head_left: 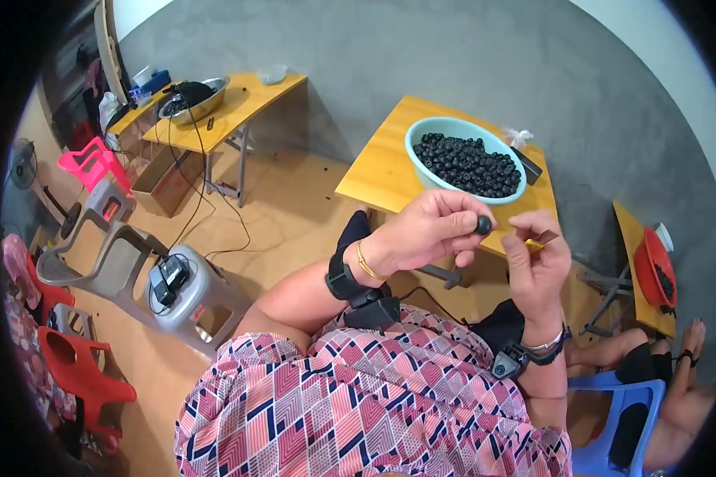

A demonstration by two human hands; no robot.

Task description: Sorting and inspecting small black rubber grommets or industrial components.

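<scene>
Ball [483, 226] pinched by left hand [428, 232] near table edge [371, 195]; right hand [544, 274] apart, grip unclear.

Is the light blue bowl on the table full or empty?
Not empty: the light blue bowl holds a broad heap of small black pieces. Bare wall shows above them, so it isn't brimming.

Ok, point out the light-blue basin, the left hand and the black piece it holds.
Light-blue basin [463, 127]: head view, inside of its far wall.
Left hand [424, 232]: head view, back of the hand.
Black piece [484, 226]: head view, middle of its exposed surface.
</scene>
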